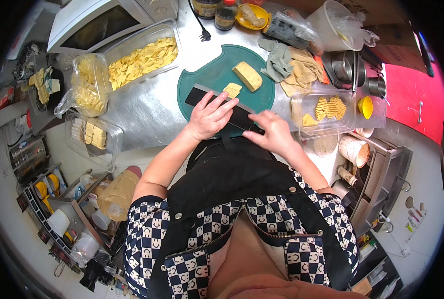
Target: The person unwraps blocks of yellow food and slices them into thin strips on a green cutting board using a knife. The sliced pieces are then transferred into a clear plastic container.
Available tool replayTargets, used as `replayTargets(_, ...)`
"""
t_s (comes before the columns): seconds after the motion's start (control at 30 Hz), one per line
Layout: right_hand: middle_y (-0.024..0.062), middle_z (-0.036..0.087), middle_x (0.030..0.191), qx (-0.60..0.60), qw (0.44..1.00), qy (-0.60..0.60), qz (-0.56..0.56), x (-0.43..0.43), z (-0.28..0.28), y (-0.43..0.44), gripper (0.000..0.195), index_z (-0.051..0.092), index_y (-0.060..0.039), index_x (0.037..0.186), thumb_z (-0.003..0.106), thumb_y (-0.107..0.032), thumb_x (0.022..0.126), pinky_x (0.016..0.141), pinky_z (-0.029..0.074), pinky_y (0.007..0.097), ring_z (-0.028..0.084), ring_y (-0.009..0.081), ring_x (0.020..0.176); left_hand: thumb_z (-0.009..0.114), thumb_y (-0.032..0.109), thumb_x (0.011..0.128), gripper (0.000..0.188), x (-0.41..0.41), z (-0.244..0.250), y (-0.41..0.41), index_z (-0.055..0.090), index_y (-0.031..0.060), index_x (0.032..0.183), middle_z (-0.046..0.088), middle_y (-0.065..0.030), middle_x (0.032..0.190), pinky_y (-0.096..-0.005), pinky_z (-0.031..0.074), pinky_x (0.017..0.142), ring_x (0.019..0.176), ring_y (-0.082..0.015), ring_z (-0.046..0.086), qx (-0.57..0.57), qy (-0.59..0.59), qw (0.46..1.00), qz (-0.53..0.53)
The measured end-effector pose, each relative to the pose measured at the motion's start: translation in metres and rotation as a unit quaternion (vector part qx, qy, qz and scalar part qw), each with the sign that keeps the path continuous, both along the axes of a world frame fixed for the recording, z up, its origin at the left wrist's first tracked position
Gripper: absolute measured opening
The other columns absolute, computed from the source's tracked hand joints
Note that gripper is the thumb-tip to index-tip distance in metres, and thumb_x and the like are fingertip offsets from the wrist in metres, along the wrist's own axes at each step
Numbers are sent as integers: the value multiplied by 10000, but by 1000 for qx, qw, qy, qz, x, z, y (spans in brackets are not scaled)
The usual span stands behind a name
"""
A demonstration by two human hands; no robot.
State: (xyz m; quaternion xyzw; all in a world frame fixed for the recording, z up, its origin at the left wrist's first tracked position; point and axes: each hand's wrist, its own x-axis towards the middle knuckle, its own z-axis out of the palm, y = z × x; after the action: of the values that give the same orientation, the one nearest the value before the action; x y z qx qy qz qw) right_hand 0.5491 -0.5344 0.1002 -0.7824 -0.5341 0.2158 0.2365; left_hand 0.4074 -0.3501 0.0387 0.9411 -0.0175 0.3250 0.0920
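A wide dark-bladed kitchen knife (240, 116) lies slantwise over the near part of a green cutting board (214, 73). My left hand (210, 117) is spread over the blade, its fingertips reaching past the far edge; whether it presses on the metal is hard to see. At the handle end, my right hand (272, 130) grips the knife with thumb and forefinger on either side. Just beyond my left fingertips is a small cut piece of pale yellow food (232, 90), perhaps tofu. Farther back on the board rests a larger yellow block (247, 76) with a rounded side.
Left are a clear tub of yellow strips (143, 61), a filled plastic bag (89, 88) and a tub with pale blocks (95, 135). Right stands a clear tub with scored yellow pieces (330, 108). Cloths (278, 61) touch the board's right; a plug (205, 35) lies behind.
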Motion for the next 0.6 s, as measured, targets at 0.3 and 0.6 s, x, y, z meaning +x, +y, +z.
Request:
replayTargets(0.3,94,605,951,164,981,99,-43,11,35,39,233,693,-81,962,715,-193,759,844,457,370,587,275,944,671,120,736,311,1,18,-13,686,112,1046,609,46,1170,-388,341,1079,1211,-138,513,73,-17,991,-109)
replayTargets(0.6,73,604,919,224,973,29,-44,-7,40,20,118,695,-74,867,694,-119,758,795,462,347,590,241,893,703,130,740,268,-4,28,-22,681,128,1007,603,48,1193,-390,336,1079,1241,-157,489,63,-13,985,-158)
